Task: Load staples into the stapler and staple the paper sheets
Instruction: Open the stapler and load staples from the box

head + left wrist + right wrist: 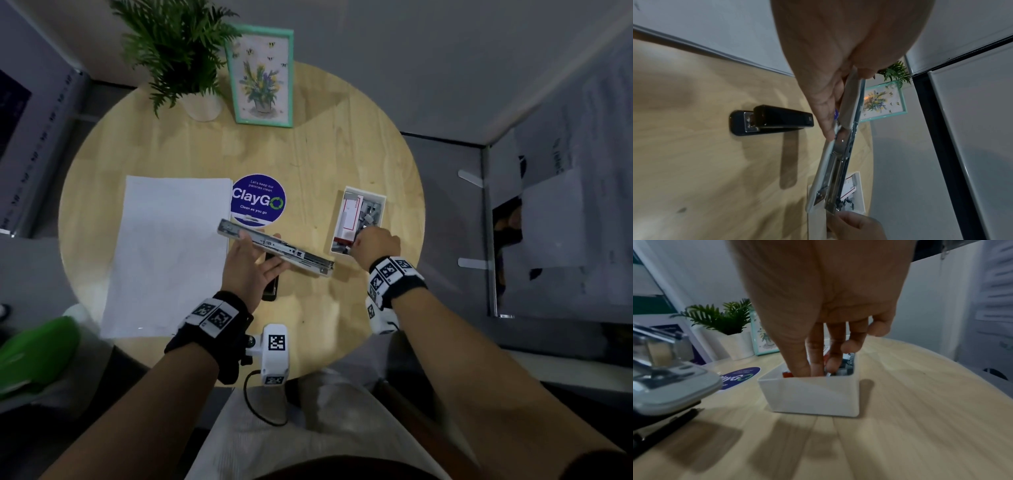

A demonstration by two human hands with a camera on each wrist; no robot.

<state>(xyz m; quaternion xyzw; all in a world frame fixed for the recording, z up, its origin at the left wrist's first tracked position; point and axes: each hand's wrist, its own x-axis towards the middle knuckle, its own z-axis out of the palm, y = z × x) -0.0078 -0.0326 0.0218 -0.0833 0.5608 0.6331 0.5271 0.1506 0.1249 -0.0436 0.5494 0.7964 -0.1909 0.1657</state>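
White plastic under the fingertips: right hand (375, 244) dipped into the near end of the white box (809, 394), thumb and first fingers pressed together down among loose grey staple strips (371, 209); cannot tell whether a strip is pinched, tips hidden behind the box wall. Ring and little fingers curled up above the rim. Beside the fingers inside the box, a red-and-white staple carton (351, 216) along the left side.

Left hand (247, 263) gripping the white stapler (277, 247), thumb on top, fingers curled beneath, holding it raised above the table. Stapler swung fully open into one long line, metal staple channel (835, 172) facing up, its far end pointing toward the box and close to the right hand.

Under the left hand, flat on the wood, a black stapler (772, 120), closed. Left of it, a stack of white paper sheets (168, 253), squared up, edge just touching a round blue sticker (258, 199) reading ClayGo. Round wooden table (342, 154) beneath everything. At the far edge, a potted fern (178, 51) in a white pot and a mint-framed flower picture (263, 77) standing side by side
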